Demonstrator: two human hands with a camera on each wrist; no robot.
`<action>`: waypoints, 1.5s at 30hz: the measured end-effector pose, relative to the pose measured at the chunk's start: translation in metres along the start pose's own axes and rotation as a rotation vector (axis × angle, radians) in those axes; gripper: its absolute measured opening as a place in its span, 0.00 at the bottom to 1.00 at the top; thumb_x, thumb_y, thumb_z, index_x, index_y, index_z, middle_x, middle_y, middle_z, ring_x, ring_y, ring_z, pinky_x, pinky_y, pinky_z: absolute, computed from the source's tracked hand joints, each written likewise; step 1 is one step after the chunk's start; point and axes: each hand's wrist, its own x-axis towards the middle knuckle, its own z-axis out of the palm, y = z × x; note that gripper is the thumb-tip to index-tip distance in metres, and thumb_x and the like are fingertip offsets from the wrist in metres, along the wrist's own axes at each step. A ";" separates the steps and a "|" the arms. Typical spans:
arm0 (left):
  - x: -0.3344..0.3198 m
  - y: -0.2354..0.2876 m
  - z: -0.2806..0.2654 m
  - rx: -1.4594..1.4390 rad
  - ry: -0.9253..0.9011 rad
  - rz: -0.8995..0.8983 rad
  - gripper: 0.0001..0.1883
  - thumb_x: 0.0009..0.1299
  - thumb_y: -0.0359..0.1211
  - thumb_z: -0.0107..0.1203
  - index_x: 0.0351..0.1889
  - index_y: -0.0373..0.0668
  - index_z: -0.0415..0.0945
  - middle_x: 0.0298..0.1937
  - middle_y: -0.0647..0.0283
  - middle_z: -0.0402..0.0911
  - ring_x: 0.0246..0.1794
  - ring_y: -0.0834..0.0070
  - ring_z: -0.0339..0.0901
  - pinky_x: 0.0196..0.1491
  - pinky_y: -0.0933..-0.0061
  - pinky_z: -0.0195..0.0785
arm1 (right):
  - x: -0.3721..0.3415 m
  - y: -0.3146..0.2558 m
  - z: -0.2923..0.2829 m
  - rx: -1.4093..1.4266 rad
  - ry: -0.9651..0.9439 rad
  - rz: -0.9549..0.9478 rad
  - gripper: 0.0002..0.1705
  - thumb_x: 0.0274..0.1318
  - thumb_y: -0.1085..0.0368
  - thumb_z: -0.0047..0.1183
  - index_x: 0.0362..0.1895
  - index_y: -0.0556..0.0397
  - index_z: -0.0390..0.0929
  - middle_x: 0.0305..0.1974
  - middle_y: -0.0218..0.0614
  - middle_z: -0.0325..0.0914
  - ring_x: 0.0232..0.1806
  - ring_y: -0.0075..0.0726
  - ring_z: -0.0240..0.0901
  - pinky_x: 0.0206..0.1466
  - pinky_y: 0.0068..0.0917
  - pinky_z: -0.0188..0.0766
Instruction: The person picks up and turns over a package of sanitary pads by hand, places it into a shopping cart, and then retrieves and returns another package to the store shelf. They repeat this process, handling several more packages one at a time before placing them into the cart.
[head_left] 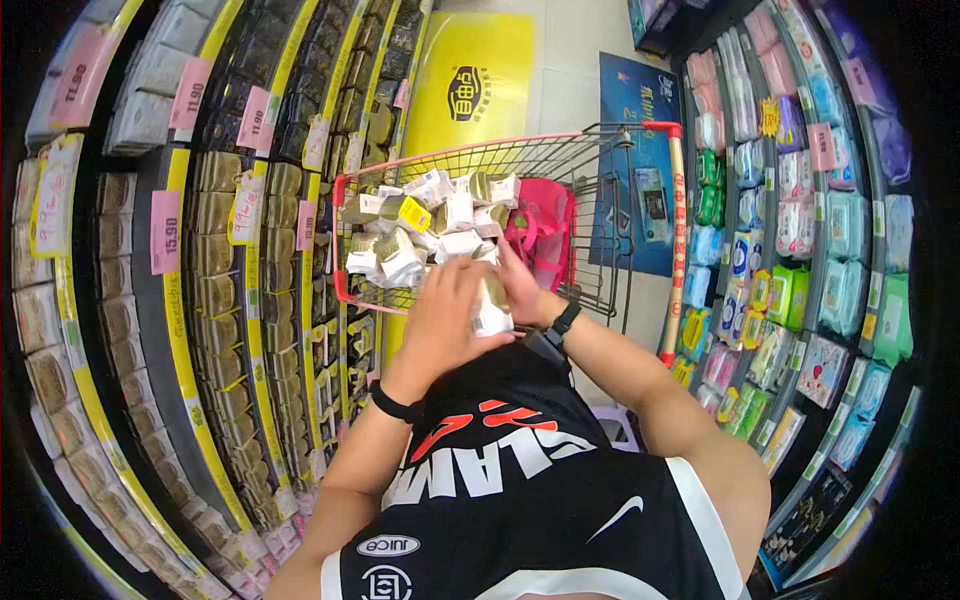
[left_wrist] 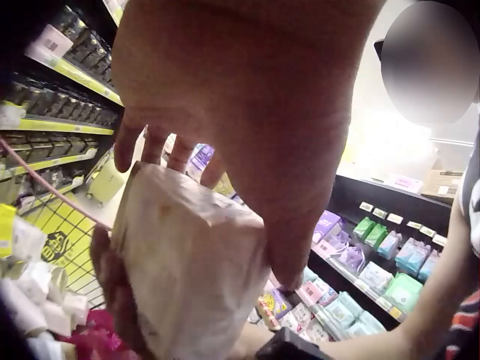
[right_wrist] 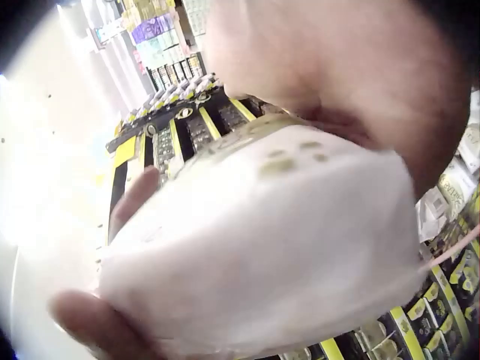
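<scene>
Both hands hold a white and olive soft pack between them, close to the shirt and above the cart's near side. My left hand (head_left: 440, 318) lies over the pack (head_left: 491, 308) from the left, fingers curved across the top and thumb along its lower end. From the right, my right hand (head_left: 527, 290) grips the pack's other side. In the left wrist view, the left hand (left_wrist: 240, 90) arches over the pack (left_wrist: 191, 262), while fingers of the right hand (left_wrist: 112, 289) wrap its left side. The pack (right_wrist: 262, 247) fills the right wrist view below the right hand (right_wrist: 345, 75).
A shopping cart with a red rim (head_left: 340, 240) holds a heap of similar white packs (head_left: 398, 258), one with a yellow label, and a pink bag (head_left: 545, 230). Stocked shelves with price tags (head_left: 165, 232) line the left; colourful wipe packs (head_left: 845, 225) line the right.
</scene>
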 end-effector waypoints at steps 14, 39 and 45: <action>0.028 -0.024 0.090 -0.048 -0.043 -0.063 0.56 0.46 0.40 0.74 0.72 0.35 0.55 0.66 0.43 0.65 0.68 0.44 0.62 0.71 0.50 0.56 | -0.018 -0.015 -0.078 -0.225 0.047 0.266 0.28 0.73 0.48 0.46 0.66 0.51 0.68 0.59 0.39 0.78 0.58 0.37 0.78 0.63 0.38 0.74; -0.049 -0.083 0.165 -0.365 0.114 -0.465 0.59 0.48 0.40 0.78 0.77 0.50 0.52 0.68 0.43 0.59 0.67 0.42 0.65 0.65 0.52 0.65 | 0.014 0.016 -0.115 0.205 0.007 0.533 0.36 0.63 0.29 0.45 0.64 0.37 0.74 0.61 0.30 0.77 0.65 0.40 0.70 0.68 0.50 0.63; -0.098 -0.099 0.200 -0.123 -0.037 -0.478 0.57 0.54 0.42 0.74 0.80 0.58 0.48 0.75 0.38 0.48 0.74 0.38 0.52 0.74 0.45 0.49 | 0.015 0.025 -0.110 -0.023 0.300 0.401 0.38 0.63 0.31 0.48 0.68 0.38 0.68 0.66 0.34 0.71 0.70 0.45 0.63 0.73 0.53 0.56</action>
